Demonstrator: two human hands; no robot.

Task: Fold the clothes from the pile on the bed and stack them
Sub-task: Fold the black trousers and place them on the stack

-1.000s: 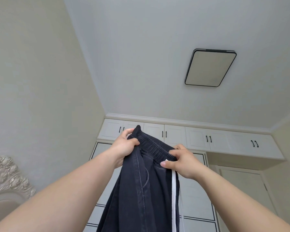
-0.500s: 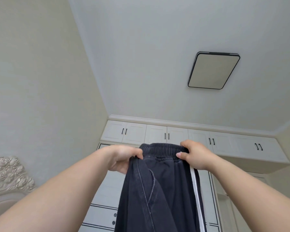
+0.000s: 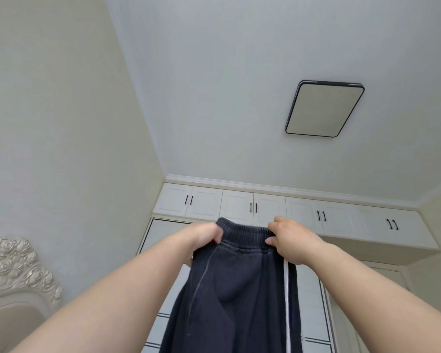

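White ceiling and pale walls fill most of the view, since the camera looks steeply upward across a bedroom. Held up in the lower centre of the scene is a pair of dark navy trousers with an elasticated waistband and a white side stripe [image 3: 236, 289]. The garment hangs downward from the waistband and runs out of the bottom edge of the view; its lower end is not visible. The white stripe runs down its right side, and a pale seam line runs down its left side.

The left hand [image 3: 203, 239] grips the left end of the waistband, fingers curled round the fabric and bunching it slightly. The right hand [image 3: 292, 242] grips the right end of the waistband, fingers curled over the top edge with the thumb in front. Both bare forearms extend from the near bottom corners toward the garment. The waistband is stretched roughly level between the two hands.

Behind the trousers, on the far wall, stands a white built-in wardrobe with a row of upper cupboards bearing small black handles [image 3: 290, 212]. Above and to the right, a square flat ceiling light with a black rim [image 3: 325, 109] is fixed to the ceiling. At the near left edge sits a cream headboard carved with roses [image 3: 15, 271].
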